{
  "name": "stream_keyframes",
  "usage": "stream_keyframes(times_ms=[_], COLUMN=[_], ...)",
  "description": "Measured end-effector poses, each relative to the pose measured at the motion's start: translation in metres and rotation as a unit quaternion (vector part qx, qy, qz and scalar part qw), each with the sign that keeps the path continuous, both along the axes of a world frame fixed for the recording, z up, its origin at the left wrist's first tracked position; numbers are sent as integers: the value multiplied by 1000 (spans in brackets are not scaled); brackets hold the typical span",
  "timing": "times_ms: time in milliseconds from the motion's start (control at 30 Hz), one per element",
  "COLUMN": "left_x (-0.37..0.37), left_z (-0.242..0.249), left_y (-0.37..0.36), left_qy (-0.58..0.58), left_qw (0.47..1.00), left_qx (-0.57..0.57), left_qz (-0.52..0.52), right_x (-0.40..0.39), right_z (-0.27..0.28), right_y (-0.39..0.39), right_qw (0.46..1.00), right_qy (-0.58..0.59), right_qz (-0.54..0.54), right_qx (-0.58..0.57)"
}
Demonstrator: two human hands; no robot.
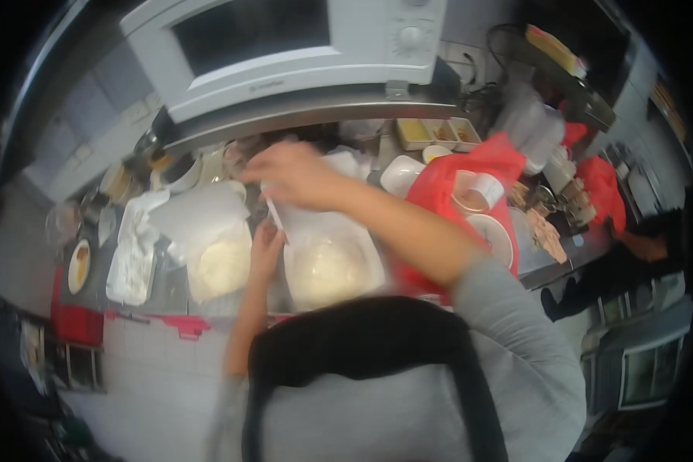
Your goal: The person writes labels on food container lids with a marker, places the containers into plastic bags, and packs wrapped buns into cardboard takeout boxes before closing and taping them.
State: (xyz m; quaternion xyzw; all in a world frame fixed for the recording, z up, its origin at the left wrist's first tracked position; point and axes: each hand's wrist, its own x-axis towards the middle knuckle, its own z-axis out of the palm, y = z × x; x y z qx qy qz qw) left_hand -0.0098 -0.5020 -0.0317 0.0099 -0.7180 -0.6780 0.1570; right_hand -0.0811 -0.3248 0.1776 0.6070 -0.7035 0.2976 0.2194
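My left hand (265, 245) is raised between two white containers, its fingers closed at a narrow white strip (275, 214) that stands upright beside the right container's back corner. Above it, my right hand (296, 177) reaches across to the left with bent fingers; motion smears their tips, so I cannot tell what they hold. The right container (374, 260) has pale, dough-like food (329, 269) in it. More pale food (223, 266) fills the left container (195, 286), whose back part is overlapped by a translucent white sheet (196, 212).
A long white tray (120, 273) and a small plate (78, 279) lie at left. Over the back of the counter is a microwave (269, 46) on a shelf. Red plastic bags (427, 189), tubs and a three-part condiment tray (439, 132) crowd the right side. Another person stands far right.
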Motion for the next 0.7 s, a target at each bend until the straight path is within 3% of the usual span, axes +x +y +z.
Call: stream_keyframes(times_ms=[67, 100, 133, 167, 233, 300, 333, 400, 500, 533, 600, 633, 700], left_x=[1, -3, -13, -24, -18, -23, -27, -34, -30, -24, -19, -18, -16], left_z=[35, 52, 63, 75, 141, 181, 190, 192, 182, 176, 168, 163, 151], left_y=[-1, 5, 5, 6, 29, 48, 50, 37, 20, 16, 19, 19, 19], left_qy=[52, 105, 159, 211, 274, 224, 197, 132, 47, 17, 75, 90, 173], left_qw=[997, 992, 986, 973, 868, 844, 827, 881, 912, 915, 924, 924, 919], left_qx=[52, 69, 6, -59, -377, -476, -522, -452, -403, -397, -370, -367, -347], left_qz=[-7, 8, 44, 77, 172, 106, 74, 49, 59, 68, 50, 52, 65], right_x=[-4, -8, 0, -13, -30, -35, -36, -36, -38, -43, -51, -43, -43], right_z=[-2, -22, -36, -60, -112, -137, -140, -145, -103, -97, -85, -74, -79], right_y=[53, 75, 91, 102, 110, 111, 109, 105, 104, 101, 96, 91, 93], right_qw=[977, 936, 862, 823, 748, 680, 674, 659, 694, 774, 898, 917, 940], right_qy=[24, -107, -256, -339, -494, -626, -642, -676, -636, -564, -395, -319, -257], right_qz=[-25, -35, -114, -100, -70, -32, -21, 1, -15, -49, -116, -179, -164], right_qx=[-212, -335, -423, -444, -438, -381, -366, -330, -337, -282, -158, -161, -152])
